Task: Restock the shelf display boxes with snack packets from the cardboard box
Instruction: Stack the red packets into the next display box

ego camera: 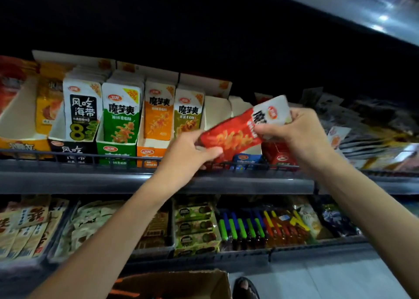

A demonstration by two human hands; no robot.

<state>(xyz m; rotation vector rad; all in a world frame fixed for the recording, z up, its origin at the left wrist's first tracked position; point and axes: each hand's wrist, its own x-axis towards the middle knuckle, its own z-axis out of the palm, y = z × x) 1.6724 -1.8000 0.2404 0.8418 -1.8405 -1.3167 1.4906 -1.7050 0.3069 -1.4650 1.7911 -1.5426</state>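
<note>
Head: left grip (186, 153), right grip (301, 135) pinch red packet (231, 135)

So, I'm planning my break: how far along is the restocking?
Done, apparently: the black display box, green display box and orange display box stand full. In hand: left hand and right hand hold a red packet tilted before the red display box. Left: that box and the blue display box beside it look nearly empty; the cardboard box sits below.
</note>
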